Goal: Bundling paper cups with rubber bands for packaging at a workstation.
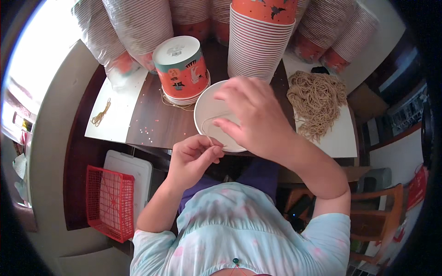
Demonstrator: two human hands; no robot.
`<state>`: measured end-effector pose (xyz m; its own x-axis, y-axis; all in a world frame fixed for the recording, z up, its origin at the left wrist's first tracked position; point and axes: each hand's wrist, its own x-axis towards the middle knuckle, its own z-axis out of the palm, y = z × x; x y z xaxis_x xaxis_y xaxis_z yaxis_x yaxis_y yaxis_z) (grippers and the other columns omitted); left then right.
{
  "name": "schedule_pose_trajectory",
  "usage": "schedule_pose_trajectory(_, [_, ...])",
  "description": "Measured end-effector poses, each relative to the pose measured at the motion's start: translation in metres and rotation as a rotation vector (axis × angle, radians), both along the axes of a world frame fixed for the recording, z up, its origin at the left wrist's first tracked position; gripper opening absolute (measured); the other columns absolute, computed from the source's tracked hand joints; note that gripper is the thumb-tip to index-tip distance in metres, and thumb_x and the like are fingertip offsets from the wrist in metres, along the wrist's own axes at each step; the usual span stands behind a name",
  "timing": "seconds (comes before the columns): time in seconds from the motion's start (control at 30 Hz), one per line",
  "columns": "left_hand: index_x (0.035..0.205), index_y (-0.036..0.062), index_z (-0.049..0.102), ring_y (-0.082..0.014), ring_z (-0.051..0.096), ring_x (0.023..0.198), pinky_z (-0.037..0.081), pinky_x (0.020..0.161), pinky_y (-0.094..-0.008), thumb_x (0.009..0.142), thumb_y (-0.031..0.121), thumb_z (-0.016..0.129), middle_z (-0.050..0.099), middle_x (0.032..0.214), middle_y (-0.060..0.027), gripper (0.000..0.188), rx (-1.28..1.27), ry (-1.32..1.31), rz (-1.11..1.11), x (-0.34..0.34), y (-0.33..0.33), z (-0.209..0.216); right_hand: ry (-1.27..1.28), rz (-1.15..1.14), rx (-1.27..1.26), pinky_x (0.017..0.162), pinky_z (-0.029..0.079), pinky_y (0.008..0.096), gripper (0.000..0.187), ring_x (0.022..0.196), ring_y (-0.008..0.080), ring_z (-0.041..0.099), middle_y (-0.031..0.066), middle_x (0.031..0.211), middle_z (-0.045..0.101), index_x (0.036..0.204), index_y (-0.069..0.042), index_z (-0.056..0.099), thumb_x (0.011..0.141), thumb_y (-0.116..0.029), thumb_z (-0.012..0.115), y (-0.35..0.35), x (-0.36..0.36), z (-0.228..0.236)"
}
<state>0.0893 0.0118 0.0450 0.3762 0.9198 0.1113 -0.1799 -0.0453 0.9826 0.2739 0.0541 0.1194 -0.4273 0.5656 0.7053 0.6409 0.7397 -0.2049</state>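
A white paper bucket (pixel 205 108) lies at the table's front edge with its pale inside facing me. In front of its mouth, my left hand (pixel 195 156) pinches a thin beige cord (pixel 206 125) between thumb and fingers. The cord curves up from there across the white inside toward my right hand (pixel 255 117). That hand hovers over the bucket's right side, slightly blurred, its thumb and fingers apart. An orange and teal printed paper bucket (pixel 184 71) stands upside down behind, on a short stack. More beige cord lies around its base.
A tall stack of white-rimmed buckets (pixel 255 43) rises behind my right hand. A tangled heap of beige cords (pixel 317 99) lies at right. One small cord bundle (pixel 101 112) rests at left. Plastic-wrapped bucket stacks (pixel 138 27) line the back. A red basket (pixel 110 202) sits below left.
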Motion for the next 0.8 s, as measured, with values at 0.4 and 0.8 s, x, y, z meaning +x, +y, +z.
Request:
schedule_pose_trajectory(0.4, [0.095,-0.0007,0.06,-0.0073,0.061,0.074,0.048,0.063,-0.0195,0.089,0.003,0.06,0.065,0.085,-0.004,0.007,0.011,-0.126,-0.001,-0.008,-0.001,-0.002,0.0,0.213,-0.367,0.071,0.04,0.0374,0.01,0.075,0.0242,0.056,0.0051,0.08,0.057,0.079,-0.008,0.061,0.072,-0.007,0.068,-0.028,0.0,-0.039])
schedule_pose_trajectory(0.8, [0.085,0.0035,0.062,-0.0256,0.059,0.068,0.046,0.062,-0.0325,0.065,-0.01,0.066,0.064,0.077,-0.0081,0.024,0.884,0.593,0.67,0.003,-0.038,-0.01,-0.088,-0.109,-0.237,0.051,0.049,0.0319,0.017,0.059,0.0222,0.059,0.0081,0.077,0.053,0.09,-0.001,0.056,0.075,-0.001,0.066,-0.091,-0.027,-0.052])
